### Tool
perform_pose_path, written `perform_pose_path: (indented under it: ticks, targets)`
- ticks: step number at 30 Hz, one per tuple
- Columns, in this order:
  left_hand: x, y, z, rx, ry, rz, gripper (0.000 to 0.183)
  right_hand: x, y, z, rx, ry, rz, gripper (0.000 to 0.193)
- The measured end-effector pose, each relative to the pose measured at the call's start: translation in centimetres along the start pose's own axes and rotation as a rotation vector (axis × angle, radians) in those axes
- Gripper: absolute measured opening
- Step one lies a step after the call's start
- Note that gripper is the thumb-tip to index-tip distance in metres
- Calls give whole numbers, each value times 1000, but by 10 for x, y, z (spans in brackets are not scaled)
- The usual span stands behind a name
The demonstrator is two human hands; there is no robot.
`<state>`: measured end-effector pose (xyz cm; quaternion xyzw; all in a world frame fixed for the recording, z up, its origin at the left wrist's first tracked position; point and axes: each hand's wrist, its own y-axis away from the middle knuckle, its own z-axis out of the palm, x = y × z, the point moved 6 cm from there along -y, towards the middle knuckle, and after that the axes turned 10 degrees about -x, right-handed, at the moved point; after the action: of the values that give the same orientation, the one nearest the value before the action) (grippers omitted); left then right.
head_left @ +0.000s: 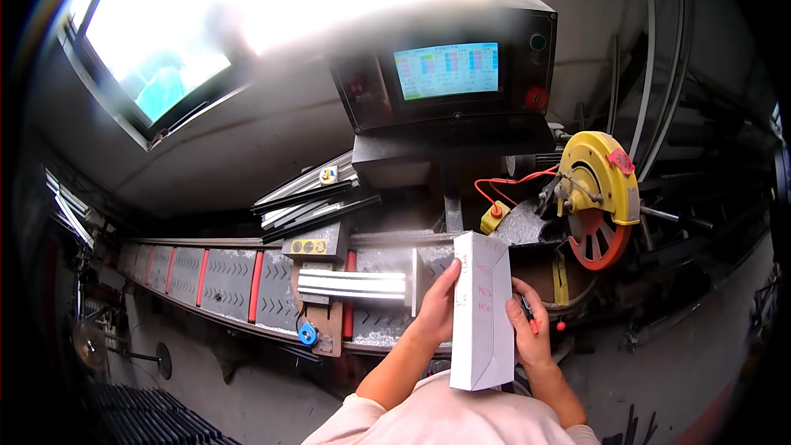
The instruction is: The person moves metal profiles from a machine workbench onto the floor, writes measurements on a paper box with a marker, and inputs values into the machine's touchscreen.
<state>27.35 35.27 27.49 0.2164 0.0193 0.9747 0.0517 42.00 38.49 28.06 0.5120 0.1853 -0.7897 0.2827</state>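
Note:
Upright before my chest is a long white cardboard box (482,338) with red and dark handwriting on its faces. My left hand (439,305) is closed on its left edge, thumb near the top. My right hand (529,325) lies against the box's right side, fingers curled. A slim dark-and-red pen (527,313) shows between its thumb and fingers. Left of my left hand, a silvery ribbed metal profile (353,283) lies across the conveyor-like bench (227,280), its right end by an upright pale plate (414,283).
A yellow cut-off saw (595,173) with an orange lower guard stands right of the box. Behind the bench is a control panel with a lit screen (449,71). Several metal profiles (309,206) are piled at the back. A blue tape measure (308,334) sits at the bench's front edge.

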Motion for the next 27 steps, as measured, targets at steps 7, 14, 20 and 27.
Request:
perform_pose_path:
  ticks: [7, 14, 20, 27]
  targets:
    - [-25, -5, -9, 100, -18, 20, 51, -19, 10, -22, 74, -59, -40, 44]
    - [-40, 5, -22, 86, 54, 33, 32, -45, 15, -39, 136, -16, -111, 43]
    - [-34, 21, -10, 108, -92, 119, 31, -42, 6, -39, 118, 160, -160, 49]
    - [-30, 29, -17, 147, -576, 150, 42, -43, -3, -28, 137, 100, -211, 47]
